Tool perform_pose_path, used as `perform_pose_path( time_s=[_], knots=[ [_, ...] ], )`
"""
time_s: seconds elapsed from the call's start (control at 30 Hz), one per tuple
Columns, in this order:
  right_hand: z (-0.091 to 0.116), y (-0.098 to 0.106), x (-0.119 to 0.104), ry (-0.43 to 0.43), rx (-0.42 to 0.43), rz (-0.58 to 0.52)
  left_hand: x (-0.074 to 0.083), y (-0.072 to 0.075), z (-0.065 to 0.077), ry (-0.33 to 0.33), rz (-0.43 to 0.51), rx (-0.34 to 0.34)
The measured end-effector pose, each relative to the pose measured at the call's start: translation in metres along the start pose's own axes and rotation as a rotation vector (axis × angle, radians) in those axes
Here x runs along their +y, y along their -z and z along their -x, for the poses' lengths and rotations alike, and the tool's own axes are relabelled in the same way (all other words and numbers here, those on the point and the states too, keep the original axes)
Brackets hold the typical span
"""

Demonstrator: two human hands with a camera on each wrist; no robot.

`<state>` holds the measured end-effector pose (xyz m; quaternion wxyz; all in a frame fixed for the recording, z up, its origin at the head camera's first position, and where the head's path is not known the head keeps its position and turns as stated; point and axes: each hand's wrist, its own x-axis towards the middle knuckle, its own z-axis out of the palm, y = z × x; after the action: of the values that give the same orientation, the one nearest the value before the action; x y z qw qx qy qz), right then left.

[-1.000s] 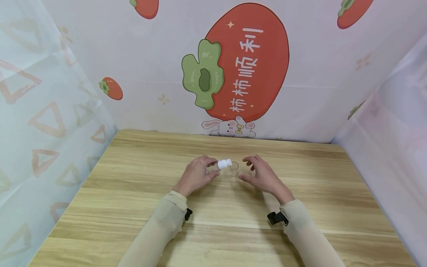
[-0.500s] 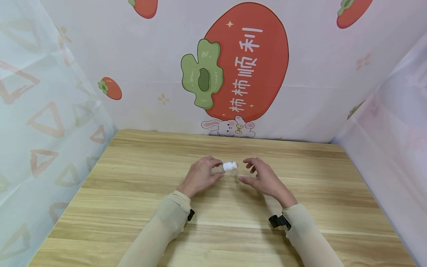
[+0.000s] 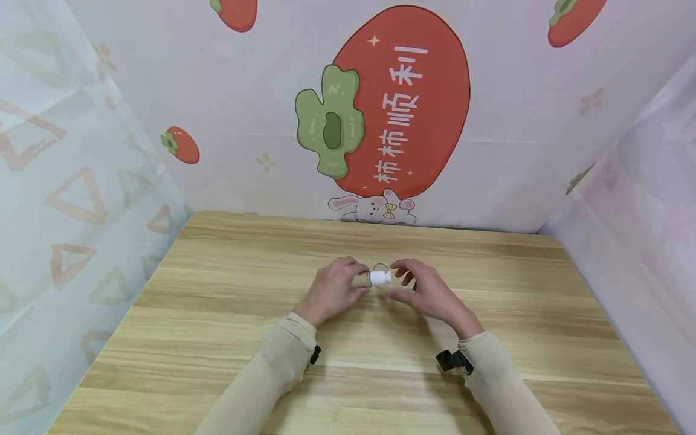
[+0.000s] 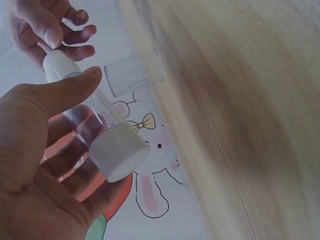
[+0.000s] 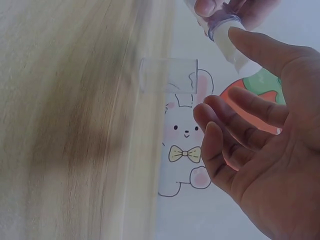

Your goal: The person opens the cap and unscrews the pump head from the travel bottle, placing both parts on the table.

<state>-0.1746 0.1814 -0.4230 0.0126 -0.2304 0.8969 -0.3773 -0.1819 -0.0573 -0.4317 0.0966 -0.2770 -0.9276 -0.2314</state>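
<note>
My left hand (image 3: 333, 289) grips a small clear bottle lying sideways above the table, its white pump top (image 3: 380, 278) pointing right. In the left wrist view, the thumb lies across the bottle's upper part, and its white base (image 4: 120, 152) shows beyond the fingers. My right hand (image 3: 426, 293) is close to the pump top, fingers loosely bent and spread. From the right wrist view, its thumb (image 5: 260, 47) overlaps the white top, while the other fingers stay apart from it. A clear cylindrical cap (image 4: 134, 73) stands on the table just behind the bottle.
The wood-grain table (image 3: 217, 314) runs back to a white cloth (image 3: 244, 181) printed with persimmons and a rabbit. Cloth sides (image 3: 76, 199) enclose the table at left and right. Each sleeve has a black wrist camera (image 3: 454, 360) at its cuff.
My left hand has moved right with the bottle, turning its top from slightly upward to level and nearer the right hand. The right hand has hardly moved.
</note>
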Motion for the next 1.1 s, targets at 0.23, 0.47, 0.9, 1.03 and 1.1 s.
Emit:
perform_pose_path(
  time_s=[0.23,0.47,0.9,1.03,1.1],
  knots=[
    [-0.0016,0.0000,-0.0031,0.010,-0.032,-0.030,0.0046,-0.0003,0.0010,-0.047,-0.052,0.021],
    [-0.0032,-0.0026,-0.0039,0.017,-0.063,-0.042,0.0077,-0.0012,0.0020,-0.082,-0.088,0.045],
    [-0.0059,-0.0070,-0.0070,-0.002,-0.074,-0.042,0.0078,-0.0042,0.0031,-0.111,-0.109,0.073],
    [-0.0070,-0.0080,-0.0080,0.017,-0.058,-0.037,0.0075,-0.0039,0.0029,-0.109,-0.095,0.065],
    [-0.0070,-0.0083,-0.0084,0.026,-0.053,-0.036,0.0073,-0.0037,0.0025,-0.106,-0.086,0.060]
  ],
)
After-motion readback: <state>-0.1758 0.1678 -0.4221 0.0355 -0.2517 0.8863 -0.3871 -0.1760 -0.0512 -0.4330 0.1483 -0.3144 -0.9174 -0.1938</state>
